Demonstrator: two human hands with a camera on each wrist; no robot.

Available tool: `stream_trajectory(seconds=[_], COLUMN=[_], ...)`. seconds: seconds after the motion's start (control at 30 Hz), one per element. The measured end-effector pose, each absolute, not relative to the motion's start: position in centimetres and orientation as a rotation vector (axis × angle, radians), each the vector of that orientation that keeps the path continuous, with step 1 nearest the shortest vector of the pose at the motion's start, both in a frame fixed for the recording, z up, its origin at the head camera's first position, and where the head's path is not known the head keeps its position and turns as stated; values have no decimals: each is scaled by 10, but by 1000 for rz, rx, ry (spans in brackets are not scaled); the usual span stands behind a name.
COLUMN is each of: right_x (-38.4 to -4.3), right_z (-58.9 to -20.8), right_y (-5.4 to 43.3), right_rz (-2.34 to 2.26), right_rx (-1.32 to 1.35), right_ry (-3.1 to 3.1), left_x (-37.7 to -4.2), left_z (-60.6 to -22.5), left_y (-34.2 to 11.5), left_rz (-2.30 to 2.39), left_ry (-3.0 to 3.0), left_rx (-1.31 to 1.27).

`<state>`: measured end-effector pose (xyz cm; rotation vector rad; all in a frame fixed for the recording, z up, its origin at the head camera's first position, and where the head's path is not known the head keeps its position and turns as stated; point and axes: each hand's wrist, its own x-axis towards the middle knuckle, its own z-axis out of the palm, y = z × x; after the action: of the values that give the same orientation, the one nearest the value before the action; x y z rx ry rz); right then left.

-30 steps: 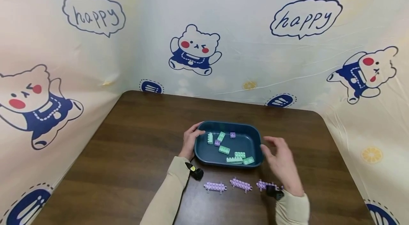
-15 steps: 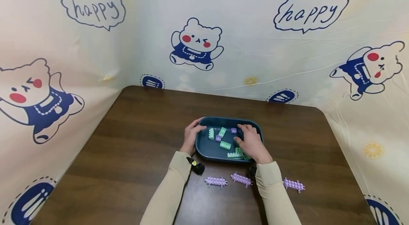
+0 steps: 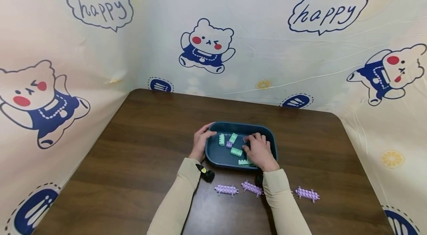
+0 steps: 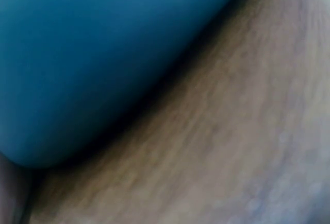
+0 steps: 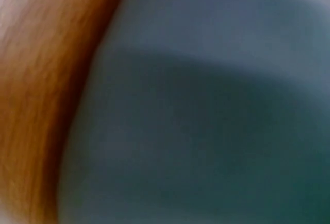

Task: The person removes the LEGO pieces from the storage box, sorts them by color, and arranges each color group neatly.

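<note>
A dark teal tray [image 3: 222,161] lies on the table in the head view, with light green and purple toy bricks inside. My left hand [image 3: 199,143] holds its left end, thumb over the rim and fingers along the outside. My right hand [image 3: 261,151] reaches into the tray's right half, its fingertips at a small purple brick [image 3: 245,139] that they partly cover. Thumb and index finger look apart. Left of them lie another purple brick [image 3: 229,145] and a green brick [image 3: 236,152]. The tray wall [image 4: 103,54] fills much of the left wrist view; the right wrist view is blurred.
Along the near side of the tray lie purple studded pieces with small side pegs: one at left [image 3: 226,189], one in the middle [image 3: 251,188] partly behind my right wrist, one at right [image 3: 307,193]. A printed curtain [image 3: 253,12] surrounds the wooden table [image 3: 140,146].
My right hand has moved from outside the tray's right end to inside it, then slightly nearer the small purple brick, now partly covered. The left hand keeps its hold on the tray.
</note>
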<state>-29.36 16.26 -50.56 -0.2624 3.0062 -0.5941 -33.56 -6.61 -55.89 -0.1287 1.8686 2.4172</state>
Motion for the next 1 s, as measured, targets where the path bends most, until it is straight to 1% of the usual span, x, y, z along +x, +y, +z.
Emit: stream_trajectory(seconds=[0.27,0.4,0.73,1.0], right_x=[-293,-294,-293,-296], right_z=[-505,-506,-502,-503], right_y=[161,162,163,164], right_rz=[-589,-597,-1053,-1136], right_rx=[-216,-235,-166,-197], right_ry=[3045,3062,3020,3039], left_x=[-337,-336,-335,-336], left_z=[-561,-563,-562,-561], left_y=[-66,-65,-63,-63], left_rz=[2429,2453,2461,2464], left_ry=[1866,1882,1884,1885], left_rx=[-142,-137,-139,-153])
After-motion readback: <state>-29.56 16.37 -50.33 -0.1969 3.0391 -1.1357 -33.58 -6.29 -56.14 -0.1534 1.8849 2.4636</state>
